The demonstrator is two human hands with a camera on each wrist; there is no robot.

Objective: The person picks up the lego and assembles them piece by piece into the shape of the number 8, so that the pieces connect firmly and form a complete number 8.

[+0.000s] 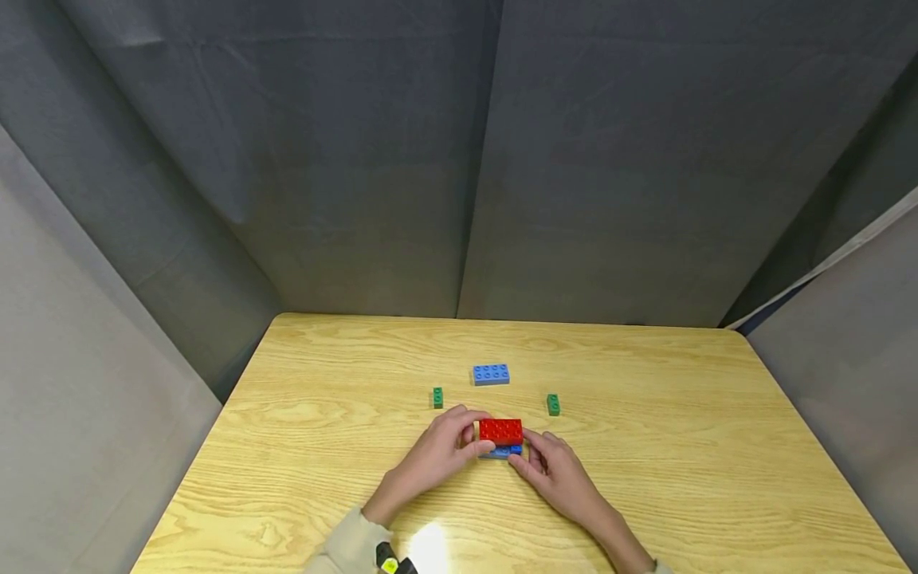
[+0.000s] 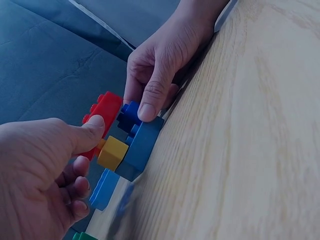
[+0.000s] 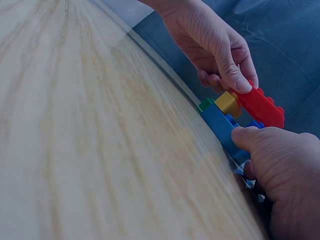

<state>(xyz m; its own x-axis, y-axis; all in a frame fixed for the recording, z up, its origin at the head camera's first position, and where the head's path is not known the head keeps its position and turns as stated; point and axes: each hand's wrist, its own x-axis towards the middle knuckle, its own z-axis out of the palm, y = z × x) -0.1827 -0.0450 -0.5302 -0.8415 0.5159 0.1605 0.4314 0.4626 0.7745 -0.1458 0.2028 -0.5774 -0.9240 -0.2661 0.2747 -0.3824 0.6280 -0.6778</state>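
Observation:
My left hand (image 1: 448,444) pinches a red brick (image 1: 500,431) with eight studs between thumb and fingers. Below it lies a blue brick (image 2: 143,150) on the table, carrying a small yellow brick (image 2: 112,153) at its left end and a small dark blue brick (image 2: 129,115) toward its right end. Seen from the wrists, the red brick slants over these two, its left end right at the yellow brick's studs. My right hand (image 1: 564,480) grips the right end of the blue stack, thumb on the near side; its fingertips behind are partly hidden.
Farther back on the wooden table (image 1: 344,375) lies another blue brick (image 1: 491,375). One small green brick (image 1: 437,398) stands behind my left hand, and another green brick (image 1: 553,405) behind my right. Grey curtains (image 1: 358,159) hang beyond the table's far edge.

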